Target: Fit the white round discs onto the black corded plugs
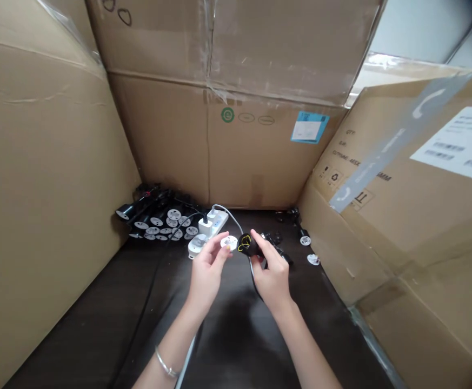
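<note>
Left hand raised, fingertips pinching white round disc at edge. Right hand closed, fingers pinching black plug body wound with yellow wire, just beside disc; contact between them unclear. Both held above dark surface. Behind hands, white power strip carrying white adapter. Heap of white discs and black cords in far left corner. Two loose discs near right cardboard box.
</note>
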